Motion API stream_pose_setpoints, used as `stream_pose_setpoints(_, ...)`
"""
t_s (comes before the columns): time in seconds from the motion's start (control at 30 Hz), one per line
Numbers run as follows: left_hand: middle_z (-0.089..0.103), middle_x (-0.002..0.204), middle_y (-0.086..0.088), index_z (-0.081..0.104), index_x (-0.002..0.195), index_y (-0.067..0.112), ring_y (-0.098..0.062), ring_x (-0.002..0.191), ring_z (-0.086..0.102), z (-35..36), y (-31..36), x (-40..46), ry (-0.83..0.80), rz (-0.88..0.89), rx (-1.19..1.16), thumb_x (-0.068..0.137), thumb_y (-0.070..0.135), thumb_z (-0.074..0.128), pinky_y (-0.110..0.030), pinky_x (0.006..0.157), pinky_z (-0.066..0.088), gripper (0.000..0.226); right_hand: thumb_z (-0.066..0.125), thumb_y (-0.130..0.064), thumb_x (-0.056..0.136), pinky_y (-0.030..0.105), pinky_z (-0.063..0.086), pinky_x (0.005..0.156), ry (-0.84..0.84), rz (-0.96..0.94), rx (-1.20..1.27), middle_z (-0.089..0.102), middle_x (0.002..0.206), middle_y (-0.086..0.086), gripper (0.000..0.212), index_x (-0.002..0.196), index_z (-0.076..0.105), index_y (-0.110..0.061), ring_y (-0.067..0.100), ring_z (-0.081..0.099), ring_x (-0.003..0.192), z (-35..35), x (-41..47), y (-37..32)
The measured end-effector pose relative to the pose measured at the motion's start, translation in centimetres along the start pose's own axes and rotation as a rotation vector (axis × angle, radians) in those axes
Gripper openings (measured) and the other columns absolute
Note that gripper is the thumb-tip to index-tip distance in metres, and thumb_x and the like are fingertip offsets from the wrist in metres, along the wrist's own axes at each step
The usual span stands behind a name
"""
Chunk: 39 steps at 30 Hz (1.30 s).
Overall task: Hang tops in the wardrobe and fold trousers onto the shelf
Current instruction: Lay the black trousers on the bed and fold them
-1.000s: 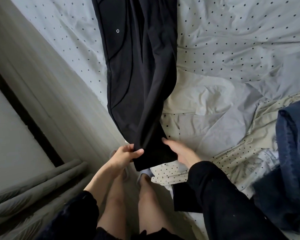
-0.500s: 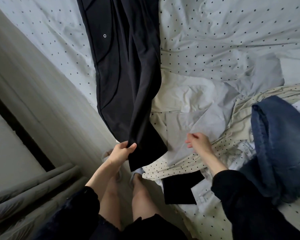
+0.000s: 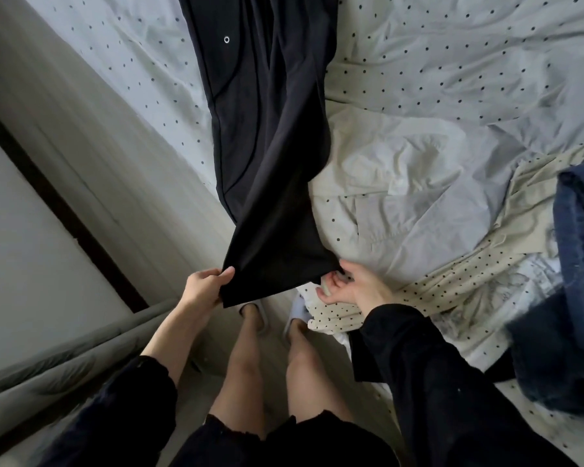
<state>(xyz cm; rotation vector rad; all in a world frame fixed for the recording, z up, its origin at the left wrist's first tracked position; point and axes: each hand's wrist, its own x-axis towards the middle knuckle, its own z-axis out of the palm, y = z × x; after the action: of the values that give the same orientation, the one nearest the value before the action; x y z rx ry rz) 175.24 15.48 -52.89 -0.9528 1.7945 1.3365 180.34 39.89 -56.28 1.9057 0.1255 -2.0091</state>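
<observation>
Black trousers [image 3: 267,139] lie stretched lengthwise along the left side of the bed, their leg ends hanging over the near edge. My left hand [image 3: 206,288] pinches the left corner of the leg hem, thumb on top. My right hand [image 3: 354,286] is at the right corner of the same hem, fingers curled at its edge; whether it grips the cloth is unclear. A blue denim garment [image 3: 573,298] is heaped at the right. A pale grey garment [image 3: 402,203] lies crumpled in the middle of the bed.
The bed carries a dotted white sheet [image 3: 469,62] and a cream dotted cloth [image 3: 452,284] near its front edge. A pale wooden floor strip [image 3: 81,156] runs on the left, beside a dark-framed panel [image 3: 24,230]. My legs and slippers stand below the hem.
My right hand came back left from the pale garment to the right corner of the trouser hem. My left hand kept its hold on the left corner.
</observation>
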Motion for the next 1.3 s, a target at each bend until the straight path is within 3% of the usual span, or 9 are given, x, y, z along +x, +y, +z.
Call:
stream_pose_setpoints(0.13,0.058,0.083,-0.01,0.059,0.095,0.001,-0.018,0.069,0.055,-0.6,-0.1,-0.1,-0.078,-0.031,-0.054,0.094,0.01,0.053,-0.017,0.048,0.047,0.011,0.057,-0.013,0.092,0.042,0.033,0.098,0.042,-0.133,-0.269,0.056,0.088,0.0,0.007,0.09,0.051,-0.008,0.013,0.055,0.074,0.5,-1.4,-0.8)
stream_pose_setpoints(0.47,0.051,0.041,0.005,0.057,0.066,0.005,-0.004,0.035,0.046,7.5,-2.4,-1.1,-0.238,-0.04,0.302,0.091,0.006,0.057,-0.015,0.041,0.034,0.026,0.047,0.004,0.087,0.036,0.047,0.072,0.323,-0.623,-0.708,0.054,0.084,0.006,0.019,0.085,0.054,-0.013,0.021,0.051,0.071,-5.9,-7.3,-6.9)
stream_pose_setpoints(0.57,0.061,0.068,-0.009,0.065,0.082,-0.005,-0.017,0.062,0.057,10.7,-2.9,-1.7,-0.305,-0.001,0.381,0.09,0.008,0.06,-0.022,0.054,0.042,0.016,0.049,0.001,0.085,0.038,0.047,0.072,0.474,-0.861,-0.713,0.058,0.092,0.01,0.017,0.095,0.058,-0.01,0.025,0.053,0.085,-7.6,-8.3,-7.9)
stream_pose_setpoints(0.7,0.057,0.074,-0.007,0.061,0.079,0.005,-0.002,0.054,0.055,12.6,-2.9,-2.3,-0.342,0.096,0.357,0.092,0.011,0.058,-0.007,0.045,0.037,0.015,0.052,-0.008,0.089,0.029,0.038,0.076,0.565,-1.199,-0.746,0.057,0.098,0.005,0.021,0.108,0.059,-0.007,0.02,0.051,0.089,-8.7,-9.0,-8.0)
stream_pose_setpoints(0.8,0.061,0.071,-0.007,0.063,0.076,0.005,0.003,0.045,0.056,13.2,-3.7,-1.7,-0.295,0.101,0.429,0.091,0.007,0.059,-0.011,0.046,0.043,0.016,0.052,-0.007,0.088,0.03,0.039,0.073,0.642,-1.044,-0.961,0.057,0.086,0.007,0.017,0.103,0.061,-0.005,0.025,0.052,0.086,-9.8,-7.7,-8.3)
stream_pose_setpoints(0.93,0.061,0.067,-0.002,0.067,0.103,-0.004,-0.011,0.054,0.057,13.8,-5.4,-0.3,-0.278,-0.003,0.576,0.086,-0.001,0.059,-0.032,0.079,0.052,0.019,0.051,-0.004,0.091,0.033,0.044,0.081,0.701,-0.822,-1.092,0.062,0.093,0.012,0.018,0.104,0.063,-0.001,0.029,0.058,0.093,-9.7,-6.1,-9.0)
stream_pose_setpoints(1.03,0.066,0.083,-0.004,0.06,0.117,0.002,-0.016,0.069,0.059,13.6,-5.4,-0.5,-0.305,-0.03,0.644,0.088,0.007,0.058,-0.021,0.072,0.048,0.029,0.047,-0.002,0.087,0.033,0.043,0.072,0.812,-0.87,-1.151,0.054,0.081,0.009,0.014,0.092,0.059,0.001,0.025,0.051,0.082,-9.4,-4.7,-9.8)
stream_pose_setpoints(1.17,0.056,0.128,-0.01,0.053,0.13,0.006,-0.028,0.117,0.054,11.4,-5.1,0.5,-0.223,0.001,0.73,0.091,0.009,0.054,-0.03,0.099,0.042,0.039,0.052,-0.013,0.089,0.045,0.04,0.093,0.868,-1.072,-1.451,0.052,0.129,0.011,0.039,0.128,0.05,-0.011,0.032,0.047,0.121,-8.3,-3.9,-8.1)
stream_pose_setpoints(1.3,0.057,0.127,-0.018,0.052,0.127,-0.001,-0.032,0.118,0.053,8.2,-4.1,2.7,-0.096,0.041,0.687,0.089,0.008,0.059,-0.032,0.094,0.042,0.04,0.05,-0.019,0.094,0.044,0.03,0.107,0.581,-1.29,-1.818,0.037,0.149,0.011,0.048,0.141,0.041,-0.011,0.028,0.033,0.137,-5.5,-2.8,-5.0)
